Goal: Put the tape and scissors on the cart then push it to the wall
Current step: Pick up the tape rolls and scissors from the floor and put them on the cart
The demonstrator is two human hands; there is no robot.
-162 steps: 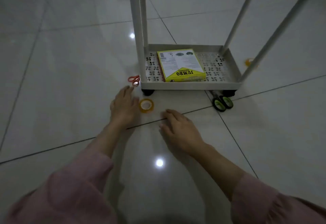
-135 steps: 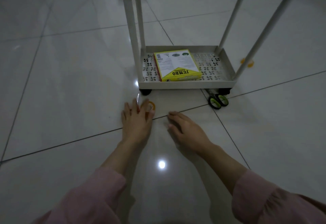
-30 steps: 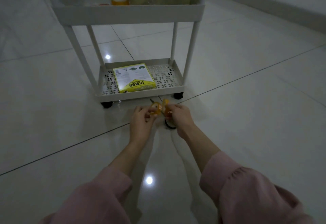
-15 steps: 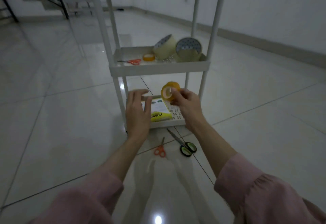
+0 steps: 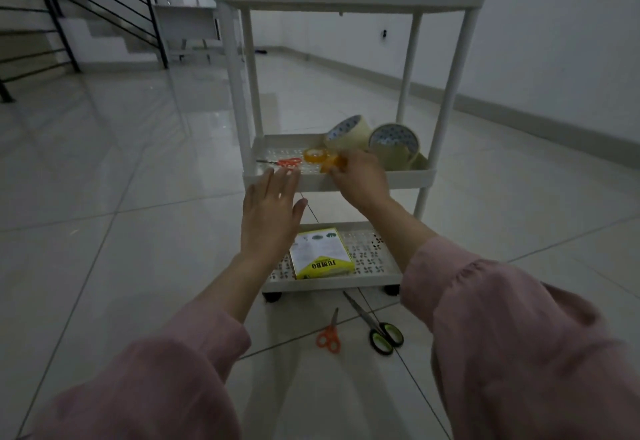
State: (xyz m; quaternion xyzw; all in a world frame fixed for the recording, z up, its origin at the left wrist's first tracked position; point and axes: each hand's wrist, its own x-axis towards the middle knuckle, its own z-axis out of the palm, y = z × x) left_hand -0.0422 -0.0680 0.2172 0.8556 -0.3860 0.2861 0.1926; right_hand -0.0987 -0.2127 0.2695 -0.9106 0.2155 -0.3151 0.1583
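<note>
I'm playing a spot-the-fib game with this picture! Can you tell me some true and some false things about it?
1. The right hand holds a small yellow tape roll at the cart's middle shelf. True.
2. The left hand holds scissors. False: it is open and holds nothing.
3. Two pairs of scissors lie on the floor. True: orange scissors and green-handled scissors.
4. The yellow box sits on the top shelf. False: it lies on the bottom shelf.

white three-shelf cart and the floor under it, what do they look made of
White three-shelf cart: looks like matte moulded plastic, possibly painted metal; its shelves show punched patterns and thick rounded rims. Pale floor: glossy glazed tile, mirror-like reflections, thin dark grout lines.
</note>
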